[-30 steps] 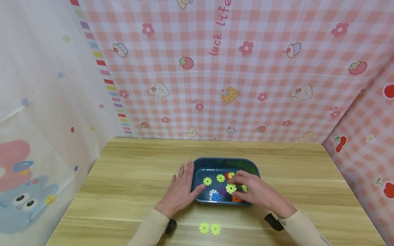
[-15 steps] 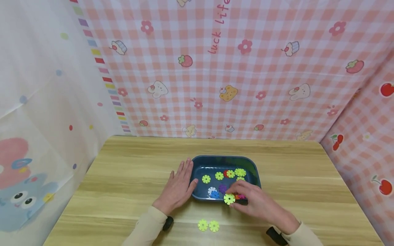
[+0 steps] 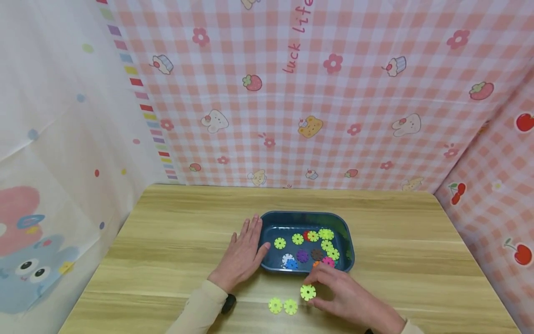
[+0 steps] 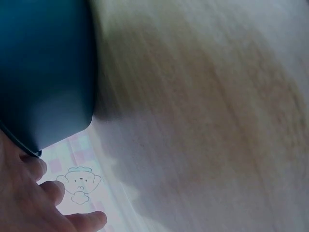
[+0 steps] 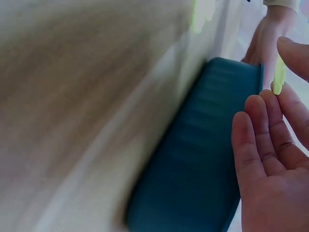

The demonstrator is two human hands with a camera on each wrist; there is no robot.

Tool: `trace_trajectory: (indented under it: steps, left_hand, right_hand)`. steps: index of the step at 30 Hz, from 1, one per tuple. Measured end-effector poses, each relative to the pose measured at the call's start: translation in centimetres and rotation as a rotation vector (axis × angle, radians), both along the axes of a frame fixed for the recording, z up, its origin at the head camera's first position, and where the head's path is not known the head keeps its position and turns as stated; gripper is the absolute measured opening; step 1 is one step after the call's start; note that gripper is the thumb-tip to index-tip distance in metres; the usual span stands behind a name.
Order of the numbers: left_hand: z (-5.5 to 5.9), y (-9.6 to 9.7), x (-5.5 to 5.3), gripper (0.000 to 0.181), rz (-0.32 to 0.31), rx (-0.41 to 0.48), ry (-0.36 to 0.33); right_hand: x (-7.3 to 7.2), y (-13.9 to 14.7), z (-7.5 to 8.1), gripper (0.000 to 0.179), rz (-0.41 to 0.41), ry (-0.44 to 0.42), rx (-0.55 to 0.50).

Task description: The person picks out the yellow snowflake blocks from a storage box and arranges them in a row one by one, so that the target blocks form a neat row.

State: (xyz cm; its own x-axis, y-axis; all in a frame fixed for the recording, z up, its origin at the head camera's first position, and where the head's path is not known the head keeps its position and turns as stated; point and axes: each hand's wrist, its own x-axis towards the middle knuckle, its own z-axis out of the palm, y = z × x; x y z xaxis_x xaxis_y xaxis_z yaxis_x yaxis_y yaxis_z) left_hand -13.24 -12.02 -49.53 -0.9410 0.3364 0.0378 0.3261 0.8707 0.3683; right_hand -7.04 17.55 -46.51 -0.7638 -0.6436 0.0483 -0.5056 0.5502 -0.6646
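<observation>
My right hand (image 3: 344,294) pinches a yellow-green notched plastic disc (image 3: 308,292) between thumb and fingers, just in front of the dark blue tray (image 3: 308,270). In the right wrist view the same disc (image 5: 279,75) shows edge-on between the thumb and a fingertip. My left hand (image 3: 239,257) rests with straight fingers against the tray's left side. In the left wrist view its fingers (image 4: 53,191) lie by the tray's rim. Two more yellow-green discs (image 3: 275,305) lie side by side on the table, left of the held one.
Inside the tray are several yellow-green discs (image 3: 280,243), a purple disc (image 3: 302,255), a brown disc (image 3: 317,254), a pink disc (image 3: 328,262), a blue disc (image 3: 291,264), and white, red and orange ones. A checked cloth (image 3: 275,106) hangs behind the wooden table (image 3: 183,232).
My right hand has moved out of the tray toward the table's front, carrying the yellow-green disc over the rim. My left hand has stayed at the tray, its thumb slightly drawn back.
</observation>
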Motion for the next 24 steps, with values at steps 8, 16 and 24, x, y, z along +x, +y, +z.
trace_trajectory:
  steps: [8,16,24]
  left_hand:
    - [0.1,0.1,0.0,0.075,-0.002,-0.001,0.003]
    - [0.1,0.1,0.0,0.074,0.003,0.006,0.003]
    - [0.1,0.1,0.1,0.075,0.006,0.007,-0.003]
  right_hand:
    - [0.3,-0.2,-0.9,0.031,0.057,-0.115,0.000]
    - [0.4,-0.2,-1.9,0.027,0.081,-0.218,0.010]
    - [0.1,-0.4,-2.7,0.026,0.048,-0.273,0.071]
